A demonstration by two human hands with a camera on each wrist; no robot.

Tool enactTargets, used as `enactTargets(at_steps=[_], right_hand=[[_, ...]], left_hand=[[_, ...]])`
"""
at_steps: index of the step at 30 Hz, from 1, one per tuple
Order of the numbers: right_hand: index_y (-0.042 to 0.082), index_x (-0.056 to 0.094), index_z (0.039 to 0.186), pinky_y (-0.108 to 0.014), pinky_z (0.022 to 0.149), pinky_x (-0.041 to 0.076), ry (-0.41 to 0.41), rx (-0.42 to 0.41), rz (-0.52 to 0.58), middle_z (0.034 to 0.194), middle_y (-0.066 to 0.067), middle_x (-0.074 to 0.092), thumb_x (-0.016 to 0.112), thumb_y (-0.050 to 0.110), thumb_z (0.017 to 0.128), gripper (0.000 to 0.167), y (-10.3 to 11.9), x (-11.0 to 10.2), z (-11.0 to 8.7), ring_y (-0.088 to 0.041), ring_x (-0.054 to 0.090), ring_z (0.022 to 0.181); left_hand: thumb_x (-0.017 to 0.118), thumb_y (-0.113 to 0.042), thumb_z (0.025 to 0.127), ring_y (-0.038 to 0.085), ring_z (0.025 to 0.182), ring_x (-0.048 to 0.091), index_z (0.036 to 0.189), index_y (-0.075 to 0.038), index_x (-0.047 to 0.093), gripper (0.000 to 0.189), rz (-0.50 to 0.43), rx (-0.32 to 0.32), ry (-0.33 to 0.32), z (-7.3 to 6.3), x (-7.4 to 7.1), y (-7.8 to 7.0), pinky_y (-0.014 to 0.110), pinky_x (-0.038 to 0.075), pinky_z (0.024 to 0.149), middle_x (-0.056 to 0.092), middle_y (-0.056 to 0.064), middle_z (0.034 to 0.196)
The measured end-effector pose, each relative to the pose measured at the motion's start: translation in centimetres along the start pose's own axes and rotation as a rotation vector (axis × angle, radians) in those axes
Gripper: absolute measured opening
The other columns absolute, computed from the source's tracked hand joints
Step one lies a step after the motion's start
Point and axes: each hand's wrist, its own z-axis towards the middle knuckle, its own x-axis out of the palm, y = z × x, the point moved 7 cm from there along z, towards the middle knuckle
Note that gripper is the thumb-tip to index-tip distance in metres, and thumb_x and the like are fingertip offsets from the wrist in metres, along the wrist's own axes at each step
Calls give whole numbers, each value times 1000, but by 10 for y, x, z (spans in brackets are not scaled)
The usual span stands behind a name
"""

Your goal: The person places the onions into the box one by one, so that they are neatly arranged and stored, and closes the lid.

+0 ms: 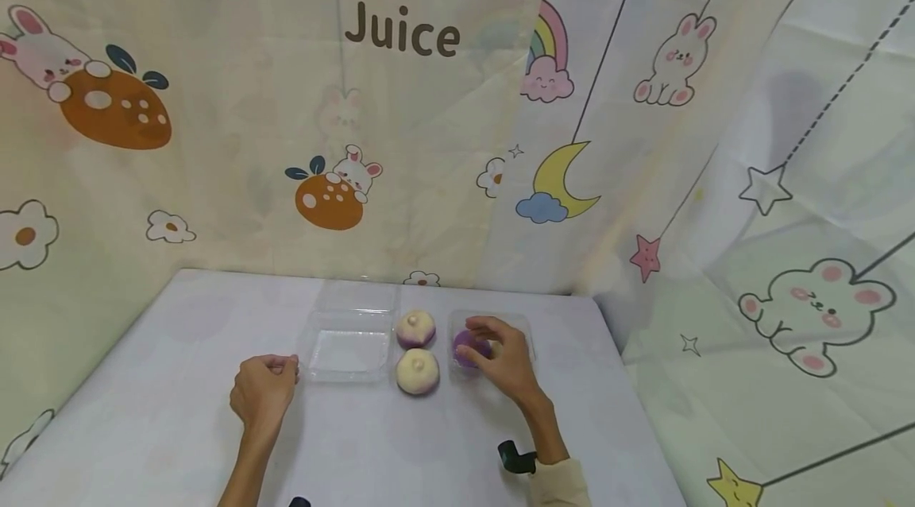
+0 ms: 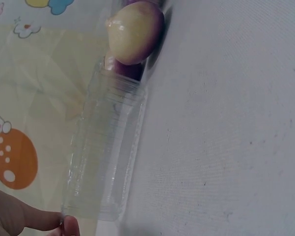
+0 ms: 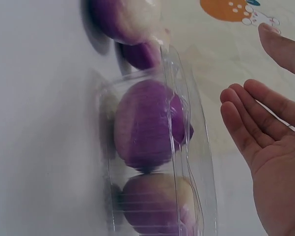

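My left hand (image 1: 261, 392) pinches the edge of a clear plastic box (image 2: 105, 152) between thumb and finger, at its left side. The box's lid stands raised behind it, and no turnip lies inside. Above the second clear box (image 3: 108, 162), my right hand (image 1: 506, 360) hovers with fingers spread and nothing held. Two turnips sit in that box: a mostly purple turnip (image 3: 145, 123) and a purple and cream turnip (image 3: 154, 201), the latter largely hidden by the hand in the head view. Between the boxes, a rear turnip (image 1: 415, 328) and a front turnip (image 1: 418, 372) lie on the table.
A white-covered table (image 1: 372, 451) carries everything. Behind it hangs a printed curtain (image 1: 429, 133) with rabbits, oranges and stars, which continues down both sides. A black strap piece (image 1: 516, 458) shows at my right wrist.
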Motion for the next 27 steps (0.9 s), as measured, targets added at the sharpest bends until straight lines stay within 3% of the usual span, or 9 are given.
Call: enactTargets(at_steps=[4,11,17,22,27], right_hand=[[3,74,131,-59,108,60,14,-25,-2,125,-14,80,97,17,82,56,3,6,0,-40,77,113],[9,74,134,-39,111,60,64,-77,-38,130,-12,79,102,20,76,66,7,22,0,-32,77,117],[13,75,133,-40,107,61,106,-99,-54,128,-7,79,107,20,66,74,8,37,2,-38,74,118],[10,75,134,-38,91,64,139,-92,-108,122,-12,78,109,24,62,81,8,47,3,-38,73,107],[6,76,132,-44,75,61,146,-165,-178,117,-15,80,110,28,59,83,14,55,4,-38,69,91]], left_hand=[[71,-14,99,30,61,70,93,11,79,28,-11,-3,2,0,0,0,31,37,55,78,18,71],[71,-15,99,28,60,71,92,10,80,28,-24,-4,4,1,1,0,31,38,57,78,16,71],[72,-14,99,25,56,69,91,11,80,27,-32,4,1,0,2,0,31,38,56,78,16,69],[73,-14,99,25,56,68,90,11,80,28,-32,6,-3,0,1,0,31,38,56,77,17,69],[73,-14,99,24,56,69,90,11,80,27,-35,0,-5,0,0,0,31,38,58,77,16,69]])
